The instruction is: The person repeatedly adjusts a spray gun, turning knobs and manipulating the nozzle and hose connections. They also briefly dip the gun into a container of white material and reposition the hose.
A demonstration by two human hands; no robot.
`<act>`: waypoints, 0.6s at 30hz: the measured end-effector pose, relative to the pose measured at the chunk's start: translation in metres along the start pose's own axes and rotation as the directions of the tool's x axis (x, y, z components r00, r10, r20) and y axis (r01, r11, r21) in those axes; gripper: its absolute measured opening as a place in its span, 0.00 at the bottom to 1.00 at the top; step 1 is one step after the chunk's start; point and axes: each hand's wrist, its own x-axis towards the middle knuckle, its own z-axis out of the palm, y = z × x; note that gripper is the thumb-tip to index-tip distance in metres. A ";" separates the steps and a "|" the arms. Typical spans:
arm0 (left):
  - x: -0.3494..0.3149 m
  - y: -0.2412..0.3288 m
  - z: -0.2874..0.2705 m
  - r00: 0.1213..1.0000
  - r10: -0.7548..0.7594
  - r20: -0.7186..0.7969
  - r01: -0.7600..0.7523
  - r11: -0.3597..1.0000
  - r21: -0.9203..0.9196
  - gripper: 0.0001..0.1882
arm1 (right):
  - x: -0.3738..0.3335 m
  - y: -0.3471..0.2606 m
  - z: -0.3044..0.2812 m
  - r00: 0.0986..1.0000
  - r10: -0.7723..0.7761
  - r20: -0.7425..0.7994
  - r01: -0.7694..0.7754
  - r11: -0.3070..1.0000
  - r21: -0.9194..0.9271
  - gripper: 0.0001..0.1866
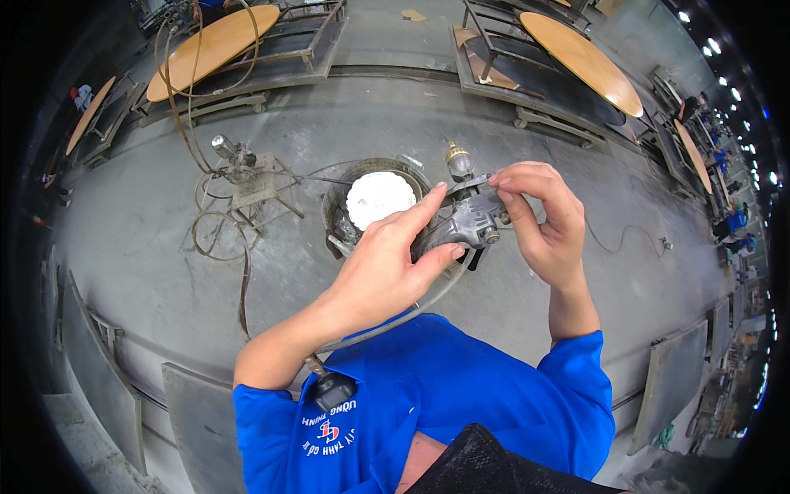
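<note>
A dark grey spray gun (476, 221) with a brass nozzle (458, 158) points away from me, over the rim of a bucket. My left hand (387, 259) is wrapped loosely around its near left side, index finger stretched along the top and thumb under the body. At the gun's right side, my right hand (543, 218) pinches a part of it between thumb and fingertips; that part is mostly hidden. A pale hose (436, 298) runs from the gun back beneath my left forearm. Just left of the gun, a white scalloped round thing (380, 200) sits in the dirty bucket (336, 210).
A small metal stand (259, 191) with a pump-like device and looped hoses (197, 222) is at left. Oval wooden tops (216, 49) lie on low carts (527, 90) farther off. Dark panels (671, 383) lean near both sides. People in blue are at far right.
</note>
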 end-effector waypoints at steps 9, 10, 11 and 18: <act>0.002 0.004 0.013 0.995 0.088 0.052 -0.095 0.983 0.158 0.34 | -0.009 0.002 -0.020 0.990 0.007 0.140 0.003 0.998 -0.067 0.11; 0.003 0.005 0.013 0.993 0.106 0.056 -0.114 0.977 0.178 0.33 | -0.009 0.003 -0.022 0.988 0.023 0.152 -0.013 0.998 -0.067 0.11; 0.003 0.005 0.014 0.992 0.109 0.058 -0.118 0.976 0.183 0.33 | -0.010 0.003 -0.023 0.988 0.028 0.154 -0.018 0.998 -0.066 0.10; 0.006 0.010 0.019 0.993 0.081 0.086 -0.097 0.975 0.202 0.34 | -0.012 0.004 -0.029 0.988 0.049 0.149 -0.036 0.995 -0.089 0.10</act>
